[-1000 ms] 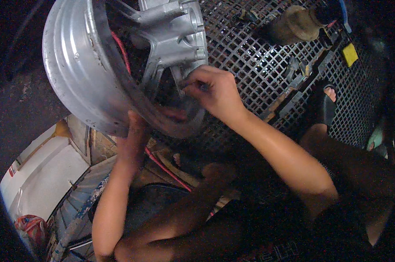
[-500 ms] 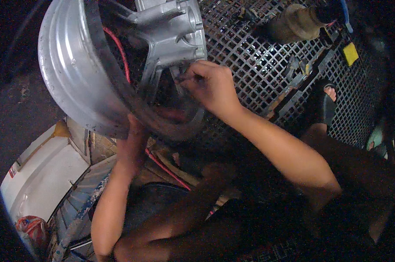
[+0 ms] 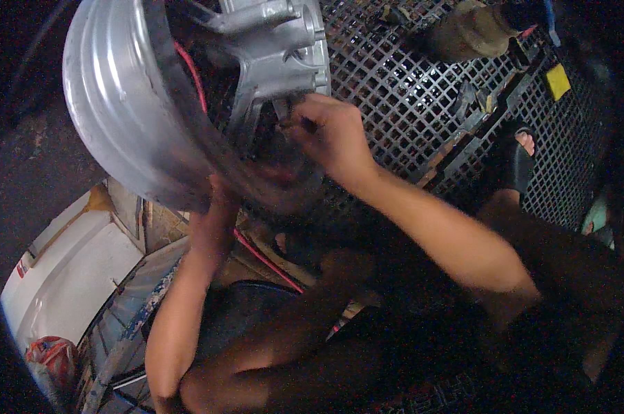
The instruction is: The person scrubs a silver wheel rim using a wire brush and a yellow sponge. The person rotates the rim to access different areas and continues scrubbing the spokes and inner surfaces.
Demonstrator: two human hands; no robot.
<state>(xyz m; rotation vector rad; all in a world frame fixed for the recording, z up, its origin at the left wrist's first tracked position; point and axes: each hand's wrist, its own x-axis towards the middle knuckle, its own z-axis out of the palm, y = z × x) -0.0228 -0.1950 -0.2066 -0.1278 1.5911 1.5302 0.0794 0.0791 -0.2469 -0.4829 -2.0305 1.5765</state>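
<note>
Silver wheel rim (image 3: 112,90): located at upper left, held tilted, its top cut off by the view's edge. The broad outer wall faces left; the open side, with spokes (image 3: 243,114) and hub (image 3: 281,52), is turned right. The axle line runs roughly left to right, rising slightly toward the right. The near rim edge slopes from upper left to lower right.

Left hand (image 3: 215,214): clamped on the rim's lower edge, thumb against the outer wall; the other fingers are largely obscured.

Right hand (image 3: 333,134): at the open side, beside a spoke below the hub. Fingers curled, index and thumb tips close together; whether they pinch anything cannot be determined.

Red cable (image 3: 193,76): visible through the spokes. Metal grating (image 3: 408,103): right of the rim.
</note>
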